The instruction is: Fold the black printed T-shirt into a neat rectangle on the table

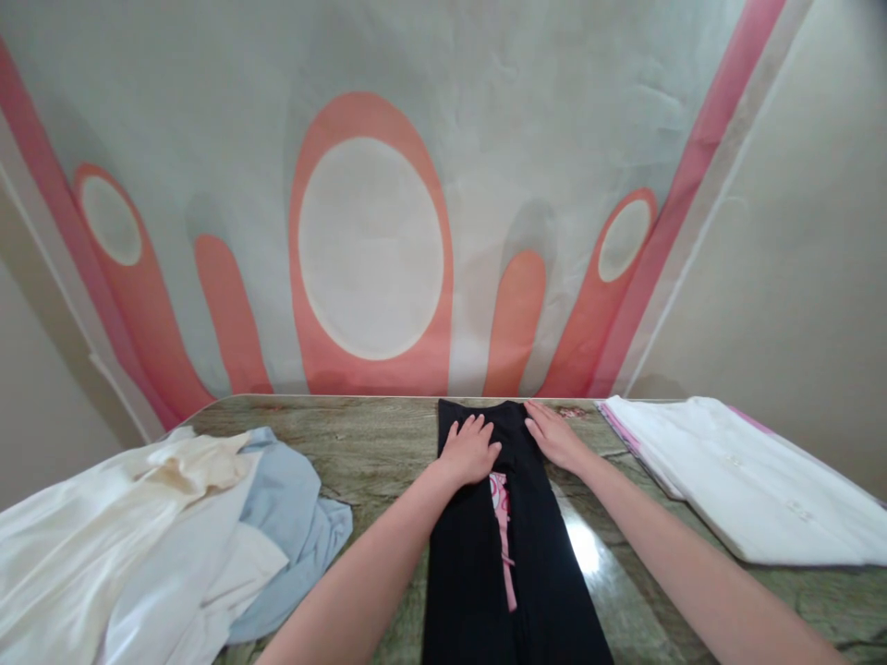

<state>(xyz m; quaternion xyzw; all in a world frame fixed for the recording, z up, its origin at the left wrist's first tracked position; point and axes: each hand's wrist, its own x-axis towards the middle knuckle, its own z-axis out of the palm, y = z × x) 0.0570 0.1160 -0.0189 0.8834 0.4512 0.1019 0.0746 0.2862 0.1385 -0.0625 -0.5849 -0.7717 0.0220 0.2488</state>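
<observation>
Black trousers (464,563) lie flat on the table, waistband at the far edge and legs running toward me past the bottom of the view. My left hand (471,450) rests on the upper left part of them, fingers spread. At the right end of the waistband lies my right hand (554,434), palm down with its fingers stretched out over the cloth's edge. Between the two legs a strip of pink patterned material (504,536) shows; what it belongs to is hidden.
To the left is a loose heap of cream, white and light blue clothes (277,526). On the right lies a neat stack of folded white garments (762,480) with pink edges. The wood-grain table (374,429) ends at a wall (589,111) with pink and white shapes.
</observation>
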